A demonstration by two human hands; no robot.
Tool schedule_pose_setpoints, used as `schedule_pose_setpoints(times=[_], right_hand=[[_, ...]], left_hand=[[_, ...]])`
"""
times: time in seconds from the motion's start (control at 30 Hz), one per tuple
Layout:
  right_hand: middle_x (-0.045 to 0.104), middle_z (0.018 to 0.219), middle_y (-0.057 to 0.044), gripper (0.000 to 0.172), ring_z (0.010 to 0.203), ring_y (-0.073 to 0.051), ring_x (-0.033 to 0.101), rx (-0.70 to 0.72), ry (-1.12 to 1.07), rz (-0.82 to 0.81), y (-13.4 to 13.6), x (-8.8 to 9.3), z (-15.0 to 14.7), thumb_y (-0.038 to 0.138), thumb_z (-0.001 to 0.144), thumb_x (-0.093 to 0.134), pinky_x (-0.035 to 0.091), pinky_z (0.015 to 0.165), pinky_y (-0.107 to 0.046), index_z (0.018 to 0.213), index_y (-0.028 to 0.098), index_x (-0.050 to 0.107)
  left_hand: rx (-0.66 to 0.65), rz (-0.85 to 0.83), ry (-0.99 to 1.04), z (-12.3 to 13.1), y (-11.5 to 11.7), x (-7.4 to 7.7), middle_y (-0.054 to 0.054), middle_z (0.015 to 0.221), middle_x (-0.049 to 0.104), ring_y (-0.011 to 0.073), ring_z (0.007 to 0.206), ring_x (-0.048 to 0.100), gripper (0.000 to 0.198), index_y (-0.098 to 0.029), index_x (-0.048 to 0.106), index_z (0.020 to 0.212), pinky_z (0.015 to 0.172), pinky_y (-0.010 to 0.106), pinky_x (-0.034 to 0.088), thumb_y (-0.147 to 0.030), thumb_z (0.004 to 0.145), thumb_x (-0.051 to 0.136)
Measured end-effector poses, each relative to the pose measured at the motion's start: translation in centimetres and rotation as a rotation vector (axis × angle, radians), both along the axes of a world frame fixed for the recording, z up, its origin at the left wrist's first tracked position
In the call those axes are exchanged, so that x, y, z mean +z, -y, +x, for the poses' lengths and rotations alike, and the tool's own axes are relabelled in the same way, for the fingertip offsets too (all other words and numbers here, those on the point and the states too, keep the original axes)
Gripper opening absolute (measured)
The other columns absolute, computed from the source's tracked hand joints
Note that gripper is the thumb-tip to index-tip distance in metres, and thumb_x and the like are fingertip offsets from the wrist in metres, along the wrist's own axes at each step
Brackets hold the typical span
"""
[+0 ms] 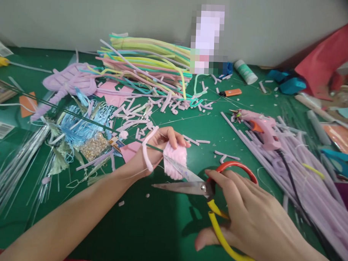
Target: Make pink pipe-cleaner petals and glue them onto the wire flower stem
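Note:
Near the middle, my left hand [166,136] is closed on a small pink fuzzy piece [175,161] that looks wound from pipe cleaner. A thin dark green stem [128,135] runs from it to the left, past my wrist. A loose pale pink pipe cleaner end [146,154] curls over that wrist. My right hand [242,209] grips scissors [203,186] with one red and one yellow handle. Their blades are spread apart, the upper one lying against the pink piece and the lower one below it. My right thumb is at the yellow loop.
Pipe cleaner bundles [148,61] lie at the back, with lilac offcuts [140,110] before them. On the right are a pink glue gun [262,126] and lilac pipe cleaners [309,165]. An orange lighter [232,92], blue tassels [83,119] and a lilac shape [70,79] lie around.

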State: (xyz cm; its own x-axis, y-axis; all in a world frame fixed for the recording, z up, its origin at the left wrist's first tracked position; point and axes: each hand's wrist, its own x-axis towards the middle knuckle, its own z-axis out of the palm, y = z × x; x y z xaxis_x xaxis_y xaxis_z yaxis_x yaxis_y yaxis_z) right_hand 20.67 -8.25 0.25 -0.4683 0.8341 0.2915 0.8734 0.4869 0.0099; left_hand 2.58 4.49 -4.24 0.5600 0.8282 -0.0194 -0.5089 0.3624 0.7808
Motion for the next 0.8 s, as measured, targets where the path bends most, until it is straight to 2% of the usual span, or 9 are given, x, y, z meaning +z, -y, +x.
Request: schedule_pose_setpoints(times=[0.3,0.47,0.63,0.8], right_hand=[[0.067,0.083,-0.016,0.083,0.070,-0.028,0.068,0.029,0.100,0.039,0.10,0.34,-0.20,0.077,0.086,0.028,0.052,0.057,-0.037,0.112,0.002,0.056],[0.067,0.083,-0.015,0.086,0.070,-0.028,0.069,0.052,0.015,-0.008,-0.04,0.50,-0.45,0.079,0.084,0.028,0.054,0.058,-0.036,0.112,0.003,0.055],[0.065,0.074,-0.010,0.082,0.062,-0.021,0.067,0.056,-0.135,-0.095,-0.26,0.62,-0.50,0.081,0.082,0.032,0.052,0.054,-0.030,0.107,0.006,0.056],[0.065,0.071,-0.007,0.073,0.053,-0.018,0.064,0.048,-0.124,-0.094,-0.19,0.70,-0.52,0.076,0.086,0.034,0.046,0.046,-0.027,0.104,0.009,0.056]], left_hand=[[-0.006,-0.037,-0.054,-0.16,0.03,0.26,0.001,0.071,0.065,0.0180,0.081,0.066,0.027,-0.015,0.062,0.057,0.078,0.030,0.050,-0.026,0.063,0.086],[-0.011,-0.022,-0.053,-0.22,0.06,0.31,0.002,0.072,0.065,0.0177,0.081,0.065,0.024,-0.015,0.063,0.057,0.080,0.031,0.049,-0.022,0.063,0.085],[-0.015,-0.046,-0.059,-0.29,0.09,0.37,0.002,0.071,0.065,0.0170,0.080,0.066,0.022,-0.015,0.063,0.055,0.076,0.028,0.049,-0.018,0.062,0.083],[-0.004,-0.049,-0.056,-0.24,0.07,0.39,0.002,0.071,0.065,0.0169,0.079,0.066,0.022,-0.015,0.063,0.055,0.076,0.028,0.049,-0.018,0.062,0.083]])
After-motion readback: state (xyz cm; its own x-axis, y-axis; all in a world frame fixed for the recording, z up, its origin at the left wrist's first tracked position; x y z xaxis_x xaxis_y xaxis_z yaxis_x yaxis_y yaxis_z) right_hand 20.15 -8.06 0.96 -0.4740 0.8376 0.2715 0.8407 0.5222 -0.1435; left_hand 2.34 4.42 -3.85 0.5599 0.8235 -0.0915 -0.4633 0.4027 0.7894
